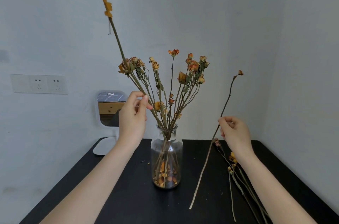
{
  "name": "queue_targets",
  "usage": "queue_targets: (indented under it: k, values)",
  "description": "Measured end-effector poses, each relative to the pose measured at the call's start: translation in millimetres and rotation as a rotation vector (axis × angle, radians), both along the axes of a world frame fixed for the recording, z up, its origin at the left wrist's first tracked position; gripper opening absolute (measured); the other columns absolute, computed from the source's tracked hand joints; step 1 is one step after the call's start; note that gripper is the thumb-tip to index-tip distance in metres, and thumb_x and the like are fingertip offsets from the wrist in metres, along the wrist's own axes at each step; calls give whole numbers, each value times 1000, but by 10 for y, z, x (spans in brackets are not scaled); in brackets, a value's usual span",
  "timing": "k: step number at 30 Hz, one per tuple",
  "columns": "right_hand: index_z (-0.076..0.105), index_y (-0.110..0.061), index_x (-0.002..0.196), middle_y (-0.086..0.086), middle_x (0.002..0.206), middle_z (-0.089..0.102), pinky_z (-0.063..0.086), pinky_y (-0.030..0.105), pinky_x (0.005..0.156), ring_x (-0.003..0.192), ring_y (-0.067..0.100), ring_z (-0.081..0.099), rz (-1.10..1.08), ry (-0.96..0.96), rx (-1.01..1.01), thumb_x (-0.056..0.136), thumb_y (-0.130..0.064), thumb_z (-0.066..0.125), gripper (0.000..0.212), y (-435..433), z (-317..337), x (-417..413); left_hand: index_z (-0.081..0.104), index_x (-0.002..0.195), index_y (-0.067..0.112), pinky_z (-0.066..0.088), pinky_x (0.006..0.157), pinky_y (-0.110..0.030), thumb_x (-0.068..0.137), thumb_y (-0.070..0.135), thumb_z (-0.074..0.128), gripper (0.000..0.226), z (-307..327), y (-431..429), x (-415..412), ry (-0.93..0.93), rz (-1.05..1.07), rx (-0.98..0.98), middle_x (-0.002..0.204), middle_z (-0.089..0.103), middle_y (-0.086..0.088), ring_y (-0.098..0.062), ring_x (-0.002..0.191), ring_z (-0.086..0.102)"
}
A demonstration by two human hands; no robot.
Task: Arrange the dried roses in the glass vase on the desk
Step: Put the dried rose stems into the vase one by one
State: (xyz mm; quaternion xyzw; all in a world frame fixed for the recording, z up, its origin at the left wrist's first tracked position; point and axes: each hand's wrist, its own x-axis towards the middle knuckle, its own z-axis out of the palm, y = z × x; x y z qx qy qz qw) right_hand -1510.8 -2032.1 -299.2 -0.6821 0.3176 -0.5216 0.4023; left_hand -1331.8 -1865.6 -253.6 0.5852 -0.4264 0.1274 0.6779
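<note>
While left hand pinches tall rose, right hand pinches thin stem, vase between, mirror behind

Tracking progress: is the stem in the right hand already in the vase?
No, the right hand pinches a thin stem whose lower end is over the desk, right of the glass vase.

Yeah, nothing readable here at all: no text, brand, number or sign I can make out. The wall socket plate is just plain white, and the glass vase is clear glass with no lettering showing.
</note>
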Motion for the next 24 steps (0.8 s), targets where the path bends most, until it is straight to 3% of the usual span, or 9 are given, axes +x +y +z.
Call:
queue_targets:
  k: [9,12,17,24]
  values:
    - [61,-13,95,3,65,55,48,30,70,63,14,53,11,27,16,92,-22,53,13,-19,-42,50,58,87,17,39,51,-3,90,23,56,6,-278,-138,20,-4,52,294,69,58,5,-7,64,53]
    - [61,-12,96,3,65,55,46,28,68,63,14,53,13,35,21,92,-22,53,14,-36,-70,67,59,90,18,39,55,-1,87,26,61,8,-222,-121,-32,-9,81,220,70,59,7,-6,66,55]
    - [61,-12,96,3,65,55,43,24,63,62,13,53,12,44,24,91,-22,54,13,-51,-110,100,64,88,20,41,59,-2,86,23,61,5,29,-52,-102,-38,109,-33,71,60,15,9,67,58]
    - [59,-14,96,4,68,57,48,28,68,65,14,54,28,46,30,92,-21,53,10,-37,-111,109,74,91,13,39,60,1,83,22,66,15,-43,-82,-50,-34,151,33,72,65,10,1,67,59]
